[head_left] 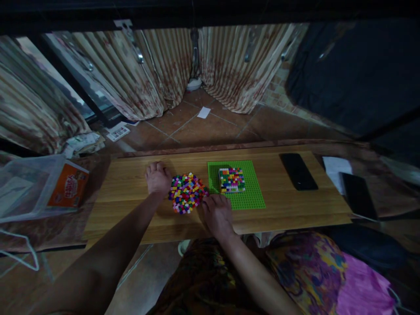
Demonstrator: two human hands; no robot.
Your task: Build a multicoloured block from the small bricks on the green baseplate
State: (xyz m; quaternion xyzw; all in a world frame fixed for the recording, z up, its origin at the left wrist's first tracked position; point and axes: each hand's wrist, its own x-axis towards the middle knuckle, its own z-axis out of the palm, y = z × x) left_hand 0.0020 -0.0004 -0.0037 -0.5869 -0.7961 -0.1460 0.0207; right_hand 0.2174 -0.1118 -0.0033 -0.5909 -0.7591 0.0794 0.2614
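Brick pile (187, 192) is lying loose on the table (295, 210), centre frame: likely light, hard pieces, best pinched by their sides. Left hand (158, 177) is resting beside it, loosely curled, empty; right hand (218, 214) is touching its edge, grip unclear.

Striped, stained curtains (157, 74) hang down to a brown tiled floor (197, 129), where a paper scrap (204, 112) lies. A window (74, 94) shows at left. The long wooden surface (131, 210) sits in dim light.
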